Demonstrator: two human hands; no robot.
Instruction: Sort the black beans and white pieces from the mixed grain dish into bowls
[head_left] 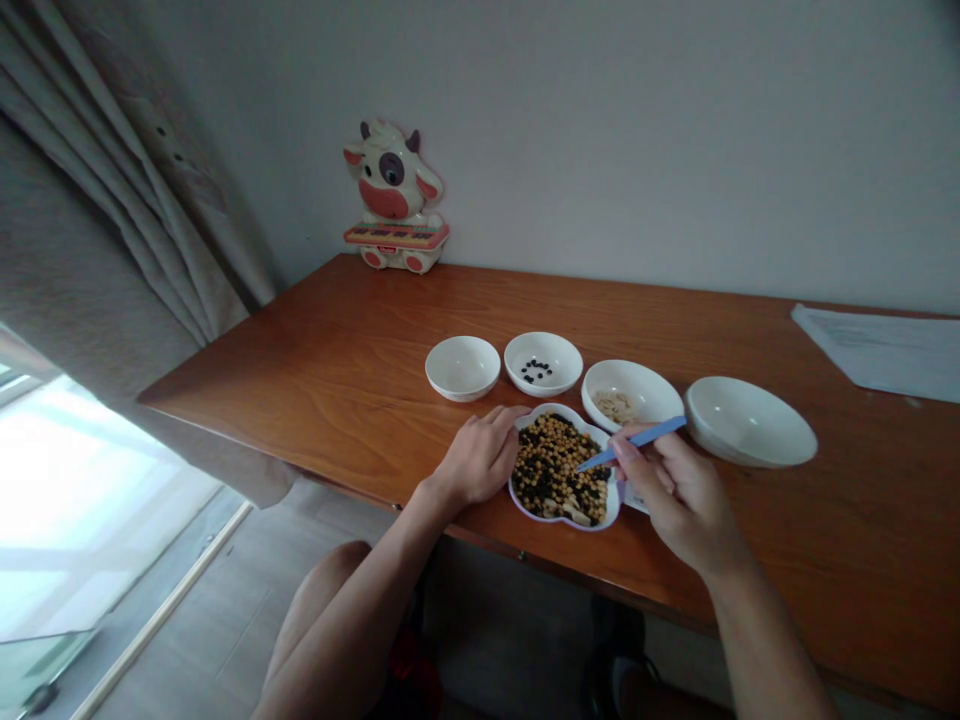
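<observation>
A flower-shaped white tray (615, 508) with a purple rim holds a mix of black beans, yellow beans and several pale flat seeds. My left hand (480, 455) is at its left side, fingers curled on the rim. Between the thumb and fingers of my right hand (679, 490) is a pair of blue tweezers (649, 433). The tips point down over the beans near the tray's middle; whether they pinch a bean is too small to tell. Behind the tray, one white bowl (544, 387) contains several black beans, and another bowl (651, 385) contains pale flat seeds.
A bare white bowl (463, 370) stands at the left of the row and a larger one (750, 425) at the right. A toy cow with a keyboard (394, 200) sits by the wall. Papers (885, 350) lie at the right. The wooden table's front edge (517, 552) runs just below the tray.
</observation>
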